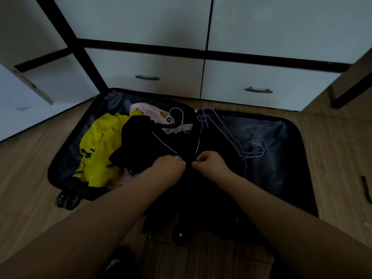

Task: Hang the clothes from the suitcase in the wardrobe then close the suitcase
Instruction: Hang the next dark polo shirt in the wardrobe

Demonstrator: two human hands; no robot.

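Observation:
A black suitcase (289, 125) lies open on the wooden floor in front of the white wardrobe (141, 21). A dark navy shirt with white piping (177, 141) is spread over its middle, with a pale hanger (179, 115) in its collar. My left hand (169, 166) and my right hand (209, 161) pinch the shirt's front edges together at the placket. A yellow garment (100, 146) and a pink garment with a duck print (153, 113) lie in the left half. Loose purple and blue hangers (249, 150) rest in the right half.
Two wardrobe drawers with metal handles (147, 77) stand just behind the suitcase. A white wardrobe door (22, 101) stands open at the left. The suitcase wheels (67, 200) stick out at the front left. Wooden floor surrounds the case.

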